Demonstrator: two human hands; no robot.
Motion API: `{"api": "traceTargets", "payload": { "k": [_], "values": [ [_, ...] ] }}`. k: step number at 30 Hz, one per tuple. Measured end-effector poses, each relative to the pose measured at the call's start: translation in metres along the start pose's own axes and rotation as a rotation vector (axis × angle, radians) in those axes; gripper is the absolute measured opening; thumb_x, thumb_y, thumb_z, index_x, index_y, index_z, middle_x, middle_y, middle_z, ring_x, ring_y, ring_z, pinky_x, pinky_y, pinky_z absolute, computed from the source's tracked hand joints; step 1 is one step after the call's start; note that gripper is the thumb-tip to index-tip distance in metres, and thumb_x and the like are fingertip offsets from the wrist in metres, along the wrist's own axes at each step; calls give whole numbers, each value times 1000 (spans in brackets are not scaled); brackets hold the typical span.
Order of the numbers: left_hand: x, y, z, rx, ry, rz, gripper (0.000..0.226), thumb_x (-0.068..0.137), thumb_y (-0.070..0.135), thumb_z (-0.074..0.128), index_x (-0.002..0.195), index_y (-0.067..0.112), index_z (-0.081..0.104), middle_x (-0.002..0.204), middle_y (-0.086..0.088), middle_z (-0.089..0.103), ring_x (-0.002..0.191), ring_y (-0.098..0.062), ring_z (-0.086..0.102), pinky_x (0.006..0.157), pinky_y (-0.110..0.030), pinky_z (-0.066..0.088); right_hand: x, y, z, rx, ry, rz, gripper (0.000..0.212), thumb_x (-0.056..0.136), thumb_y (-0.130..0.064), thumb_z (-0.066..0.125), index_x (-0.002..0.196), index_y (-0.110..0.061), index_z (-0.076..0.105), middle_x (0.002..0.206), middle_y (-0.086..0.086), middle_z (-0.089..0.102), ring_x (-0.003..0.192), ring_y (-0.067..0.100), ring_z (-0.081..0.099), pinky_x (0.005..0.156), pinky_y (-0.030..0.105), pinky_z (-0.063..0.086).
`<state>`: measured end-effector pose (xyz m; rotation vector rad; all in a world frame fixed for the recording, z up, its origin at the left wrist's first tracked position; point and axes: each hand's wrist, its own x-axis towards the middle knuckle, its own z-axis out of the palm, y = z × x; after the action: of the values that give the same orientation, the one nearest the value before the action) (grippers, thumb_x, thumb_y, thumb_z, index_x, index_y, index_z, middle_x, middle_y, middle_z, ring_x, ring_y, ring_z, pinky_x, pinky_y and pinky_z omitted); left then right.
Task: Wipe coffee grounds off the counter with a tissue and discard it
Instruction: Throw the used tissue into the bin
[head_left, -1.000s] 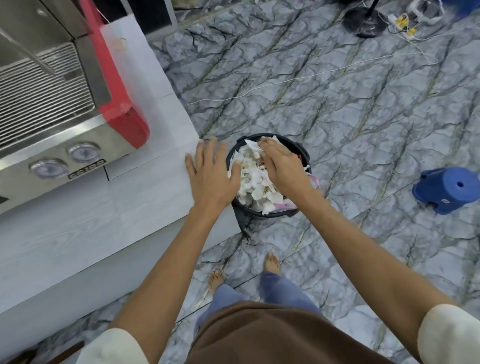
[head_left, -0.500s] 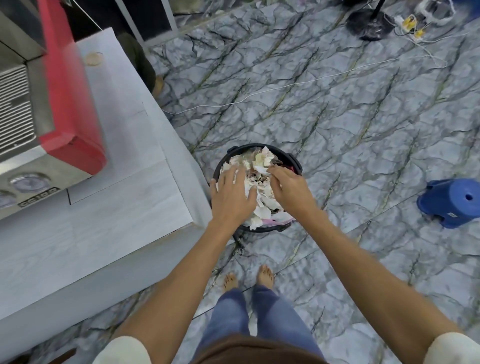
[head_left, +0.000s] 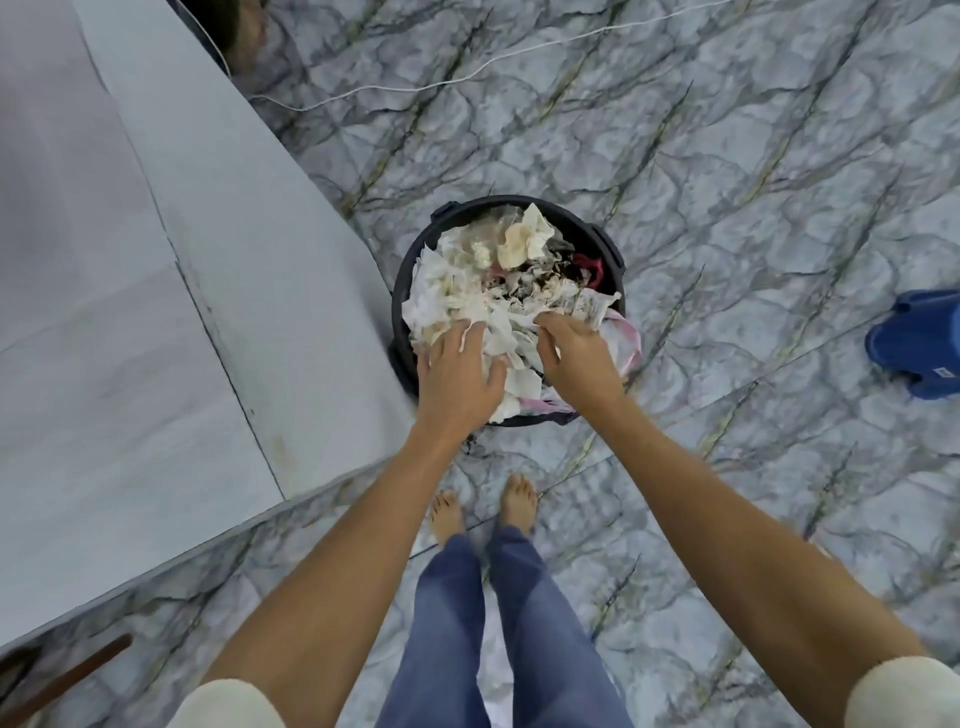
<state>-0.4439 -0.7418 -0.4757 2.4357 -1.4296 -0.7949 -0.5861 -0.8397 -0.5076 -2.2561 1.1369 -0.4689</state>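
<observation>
Both hands now sit lower over the black bin (head_left: 405, 291), left hand (head_left: 460, 374) at 7 o'clock and right hand (head_left: 579, 358) at 5, fingers spread on crumpled tissue (head_left: 483, 312) heaped inside, gripping nothing; the counter (head_left: 130, 322) has swung closer.

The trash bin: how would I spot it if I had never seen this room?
Find the pale counter on the left, above the marbled floor. Just past its corner stands the trash bin, under both the left hand and right hand. It is the only round black tub, heaped with crumpled white tissues.
</observation>
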Motion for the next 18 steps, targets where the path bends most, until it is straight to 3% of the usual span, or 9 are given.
{"api": "traceTargets", "payload": {
  "k": [5, 7, 11, 15, 18],
  "values": [
    [26, -16, 30, -6, -54, -46, 55, 97, 35, 49, 148, 15, 42, 159, -9, 35, 144, -32, 33, 116, -53, 27, 6, 20, 37, -39, -67, 30, 16, 92, -6, 47, 96, 1, 61, 74, 12, 61, 65, 30, 55, 53, 37, 45],
    [32, -21, 36, -1, -62, -59, 55, 97, 36, 50, 148, 15, 42, 159, -9, 34, 144, -32, 33, 116, -52, 26, 4, 26, 50, -43, -79, 30, 19, 93, -8, 46, 99, 2, 62, 78, 12, 63, 70, 31, 58, 58, 38, 47],
    [37, -25, 44, 6, -81, -70, 55, 97, 37, 49, 147, 15, 42, 158, -7, 35, 143, -31, 34, 116, -53, 26, -1, 31, 66, -53, -151, 16, 19, 92, -11, 48, 101, 1, 61, 91, 15, 64, 83, 32, 59, 72, 45, 50],
    [33, -23, 42, 7, -89, -74, 54, 97, 36, 50, 146, 16, 43, 156, -7, 38, 142, -31, 35, 116, -53, 27, -10, 29, 65, -104, -220, 85, 40, 91, -25, 56, 122, 0, 57, 128, 19, 58, 124, 34, 50, 106, 47, 39],
    [26, -19, 33, -8, -83, -90, 53, 96, 36, 50, 144, 15, 45, 156, -6, 38, 143, -30, 35, 116, -52, 27, -12, 22, 51, -101, -223, 139, 49, 90, -32, 58, 128, -3, 54, 136, 19, 53, 130, 34, 44, 108, 48, 36]
  ]
}}
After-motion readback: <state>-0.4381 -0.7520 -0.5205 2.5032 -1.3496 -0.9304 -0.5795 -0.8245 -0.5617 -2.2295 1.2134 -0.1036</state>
